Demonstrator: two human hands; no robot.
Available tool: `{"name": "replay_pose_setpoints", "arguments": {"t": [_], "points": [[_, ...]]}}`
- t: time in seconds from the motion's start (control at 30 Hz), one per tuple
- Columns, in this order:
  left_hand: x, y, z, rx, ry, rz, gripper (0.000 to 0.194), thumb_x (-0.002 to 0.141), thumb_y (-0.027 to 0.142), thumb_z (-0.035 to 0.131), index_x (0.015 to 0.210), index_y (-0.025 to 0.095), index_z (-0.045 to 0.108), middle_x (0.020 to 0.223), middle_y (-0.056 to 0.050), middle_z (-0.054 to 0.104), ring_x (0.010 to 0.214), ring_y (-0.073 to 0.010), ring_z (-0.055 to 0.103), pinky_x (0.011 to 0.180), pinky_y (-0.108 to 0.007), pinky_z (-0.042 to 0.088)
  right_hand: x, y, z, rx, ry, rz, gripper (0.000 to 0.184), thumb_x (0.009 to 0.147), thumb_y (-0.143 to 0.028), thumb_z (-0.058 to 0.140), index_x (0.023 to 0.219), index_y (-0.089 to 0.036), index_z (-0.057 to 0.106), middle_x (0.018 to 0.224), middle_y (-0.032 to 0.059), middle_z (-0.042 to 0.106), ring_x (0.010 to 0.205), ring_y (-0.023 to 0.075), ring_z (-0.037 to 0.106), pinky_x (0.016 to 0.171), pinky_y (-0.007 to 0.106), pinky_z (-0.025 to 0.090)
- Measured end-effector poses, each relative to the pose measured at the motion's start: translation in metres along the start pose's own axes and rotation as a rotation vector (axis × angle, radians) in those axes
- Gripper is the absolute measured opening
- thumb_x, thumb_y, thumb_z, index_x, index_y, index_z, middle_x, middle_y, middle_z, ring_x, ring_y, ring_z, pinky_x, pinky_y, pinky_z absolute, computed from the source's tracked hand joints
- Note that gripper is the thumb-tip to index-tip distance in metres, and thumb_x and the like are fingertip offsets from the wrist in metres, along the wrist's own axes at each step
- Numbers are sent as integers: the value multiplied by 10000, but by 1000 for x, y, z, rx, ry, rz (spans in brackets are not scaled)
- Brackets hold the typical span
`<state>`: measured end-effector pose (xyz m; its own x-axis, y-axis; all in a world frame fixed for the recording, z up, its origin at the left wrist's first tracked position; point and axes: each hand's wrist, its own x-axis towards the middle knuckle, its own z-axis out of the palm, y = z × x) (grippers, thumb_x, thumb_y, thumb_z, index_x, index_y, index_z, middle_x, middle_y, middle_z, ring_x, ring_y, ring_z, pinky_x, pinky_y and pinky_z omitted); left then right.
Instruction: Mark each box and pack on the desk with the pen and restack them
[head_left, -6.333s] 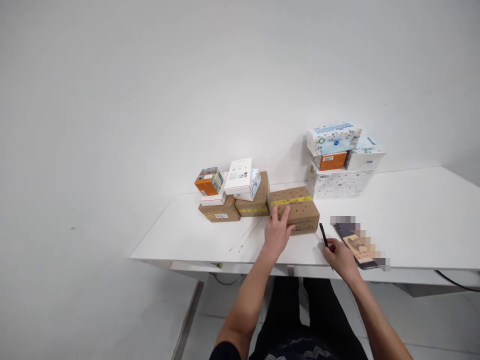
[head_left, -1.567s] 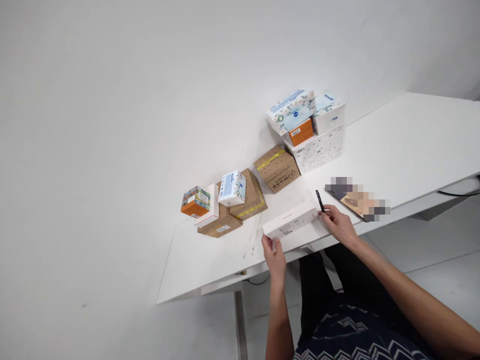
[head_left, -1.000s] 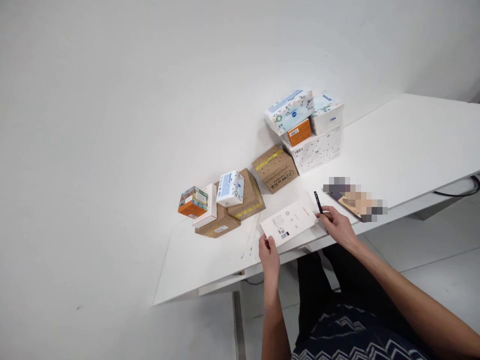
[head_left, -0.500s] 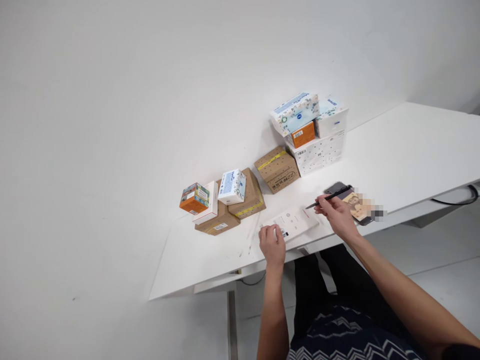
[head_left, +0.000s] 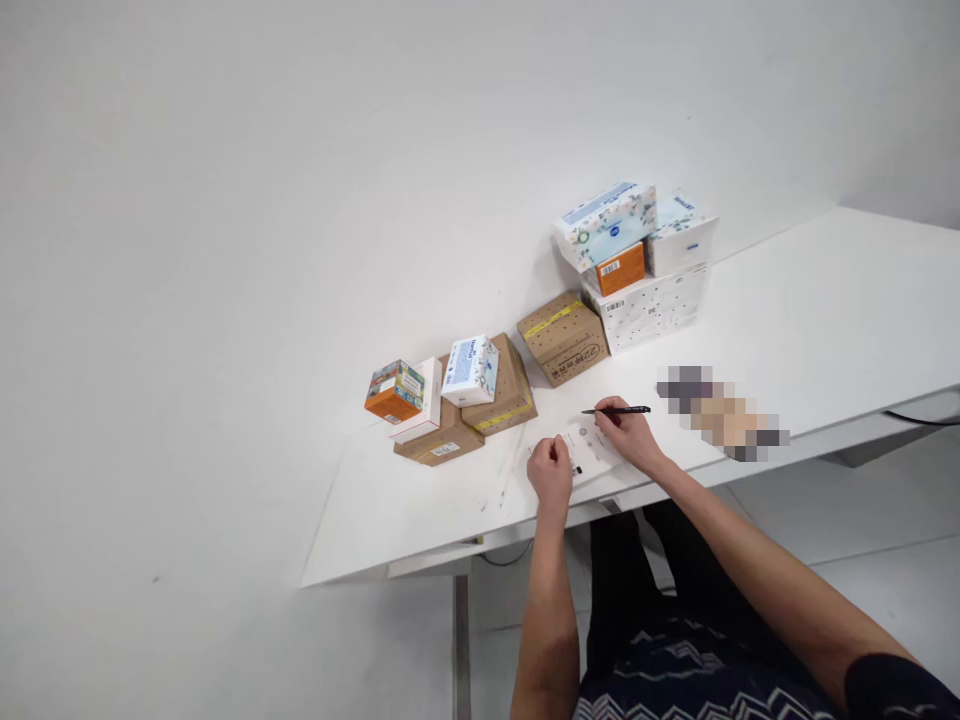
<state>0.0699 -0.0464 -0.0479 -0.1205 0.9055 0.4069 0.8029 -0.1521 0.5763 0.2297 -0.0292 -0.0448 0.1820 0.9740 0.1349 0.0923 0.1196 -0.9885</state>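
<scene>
A flat white box point(head_left: 584, 449) with a barcode label lies near the front edge of the white table point(head_left: 810, 320). My left hand point(head_left: 550, 476) rests closed on its left end, pinning it down. My right hand point(head_left: 630, 436) grips a black pen point(head_left: 616, 410), held nearly level over the box's right end, tip pointing left. Both forearms reach in from the bottom of the view.
Behind the box stand brown cartons point(head_left: 564, 338), a left pile with an orange box point(head_left: 394, 390) and a blue-white tissue pack point(head_left: 470, 370), and a right stack of tissue boxes point(head_left: 637, 262). A blurred flat item point(head_left: 720, 413) lies to the right. A black cable point(head_left: 922, 419) hangs under the table's right side.
The white box was taken from the left pile, turned label side up and laid flat. My right hand lifted the pen and moved left over the box.
</scene>
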Motion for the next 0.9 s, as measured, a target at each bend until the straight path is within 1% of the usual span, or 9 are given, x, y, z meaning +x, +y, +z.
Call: {"name": "replay_pose_setpoints", "arguments": {"t": [0.2, 0.47, 0.73, 0.9], "points": [[-1, 2, 2, 36, -50, -2, 341, 866, 289, 478, 538, 195, 457, 522, 38, 465, 506, -99, 398, 556, -241, 269, -1, 2, 0, -155, 16, 37, 215, 844, -424, 446, 814, -218, 500, 614, 10, 629, 564, 183, 618, 583, 281, 458], [-1, 5, -1, 65, -75, -7, 330, 865, 282, 493, 548, 190, 481, 536, 28, 494, 528, -103, 427, 567, -244, 264, 0, -1, 3, -328, -4, 2, 220, 838, -381, 408, 789, -207, 536, 584, 18, 622, 579, 202, 626, 603, 278, 425], [-1, 3, 1, 67, -75, -13, 326, 866, 288, 491, 555, 189, 480, 539, 29, 501, 532, -103, 430, 573, -245, 270, 1, 0, 4, -394, -32, -27, 255, 845, -385, 389, 825, -195, 556, 585, 23, 628, 565, 196, 624, 580, 266, 421], [-1, 3, 1, 71, -74, -10, 325, 868, 292, 488, 559, 192, 488, 542, 28, 508, 536, -105, 437, 575, -245, 276, 2, -1, 4, -407, -38, -38, 246, 845, -374, 386, 827, -195, 553, 608, 34, 640, 596, 205, 637, 599, 271, 427]]}}
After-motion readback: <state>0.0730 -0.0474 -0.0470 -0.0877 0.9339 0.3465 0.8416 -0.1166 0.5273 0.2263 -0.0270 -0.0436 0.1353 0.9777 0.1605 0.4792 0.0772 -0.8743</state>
